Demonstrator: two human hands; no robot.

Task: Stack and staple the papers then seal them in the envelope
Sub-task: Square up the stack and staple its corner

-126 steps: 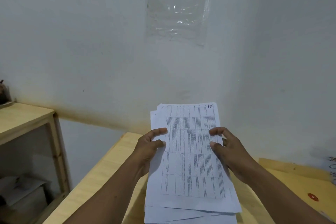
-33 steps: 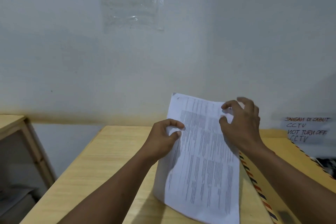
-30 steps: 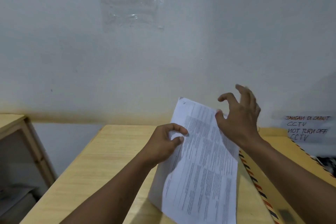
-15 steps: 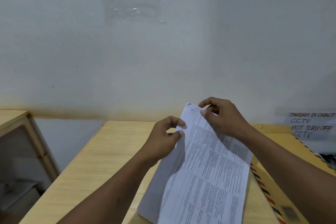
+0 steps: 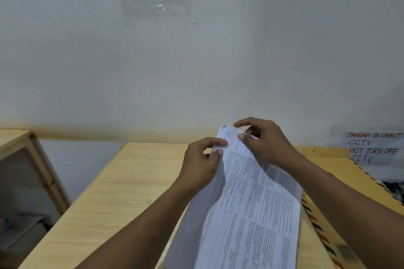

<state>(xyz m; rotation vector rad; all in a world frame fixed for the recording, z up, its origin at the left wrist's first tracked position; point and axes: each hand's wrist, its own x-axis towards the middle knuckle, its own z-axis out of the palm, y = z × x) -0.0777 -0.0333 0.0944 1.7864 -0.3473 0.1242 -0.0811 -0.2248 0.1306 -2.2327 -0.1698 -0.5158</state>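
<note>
Your papers (image 5: 247,209) run off the frame at 6 o'clock; the envelope (image 5: 332,214) at 4 o'clock lies partly under your right arm.

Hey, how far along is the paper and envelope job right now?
Done: the papers look gathered into one squared stack. In hand: the left hand pinches the stack's upper left edge while the right hand works its top corner; whether a staple is in is too small to tell. Left: the envelope lies on the table, nothing slid in or sealed.
</note>
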